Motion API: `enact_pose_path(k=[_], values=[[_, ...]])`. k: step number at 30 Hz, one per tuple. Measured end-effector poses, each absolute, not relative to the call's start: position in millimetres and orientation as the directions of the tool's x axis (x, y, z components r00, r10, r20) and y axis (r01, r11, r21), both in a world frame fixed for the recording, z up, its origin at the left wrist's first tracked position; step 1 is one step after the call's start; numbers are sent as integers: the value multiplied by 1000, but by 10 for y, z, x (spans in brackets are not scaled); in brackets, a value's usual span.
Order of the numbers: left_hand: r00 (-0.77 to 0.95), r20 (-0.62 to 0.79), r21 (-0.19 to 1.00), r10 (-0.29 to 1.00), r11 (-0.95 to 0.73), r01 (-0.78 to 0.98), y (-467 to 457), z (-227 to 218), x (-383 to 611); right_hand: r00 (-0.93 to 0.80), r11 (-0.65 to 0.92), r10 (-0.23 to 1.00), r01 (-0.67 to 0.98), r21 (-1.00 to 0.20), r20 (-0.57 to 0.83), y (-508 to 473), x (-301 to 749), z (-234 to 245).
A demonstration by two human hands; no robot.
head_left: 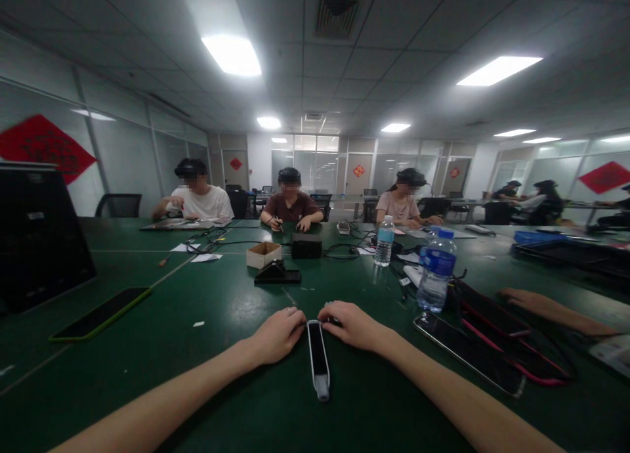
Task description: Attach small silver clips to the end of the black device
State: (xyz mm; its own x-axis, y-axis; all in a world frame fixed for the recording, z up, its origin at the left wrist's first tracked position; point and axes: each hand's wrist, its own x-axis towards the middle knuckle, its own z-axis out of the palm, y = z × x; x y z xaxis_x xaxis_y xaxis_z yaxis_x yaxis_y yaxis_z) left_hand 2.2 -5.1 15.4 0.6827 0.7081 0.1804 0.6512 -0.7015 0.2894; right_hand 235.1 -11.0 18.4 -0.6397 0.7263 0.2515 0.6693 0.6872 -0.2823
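Observation:
A long narrow device (318, 359) with a dark face and a white rim lies on the green table (197, 367), pointing toward me. My left hand (276, 335) rests curled on the table at the device's far left end, fingers bent down and touching it. My right hand (350, 325) sits curled at the far right end, fingertips pinched against the device's top. What the fingertips grip is too small to make out.
A water bottle (436, 269) and dark phones (467, 354) lie to the right, near another person's arm (546, 308). A green-edged phone (101, 314) and a dark monitor (42, 236) are left. A cardboard box (264, 254), black stand (277, 274) and three seated people sit ahead.

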Motion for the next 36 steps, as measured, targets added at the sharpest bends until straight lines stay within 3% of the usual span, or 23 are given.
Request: enact_pose_path(k=[20,27,31,36], values=[[685,178,282,707,-703,653,-29,126,14,-674,752,658,606,-258,335,-153,2365,237],[687,164,286,708,-701,654,-27,126,13,-631,694,669,720,-26,393,-21,2602,363],[681,149,307,717,-688,658,-31,139,2,-539,555,790,831,32,294,82,2857,426],[671,131,333,730,-670,664,-28,143,-4,-452,460,879,888,-22,151,135,3000,389]])
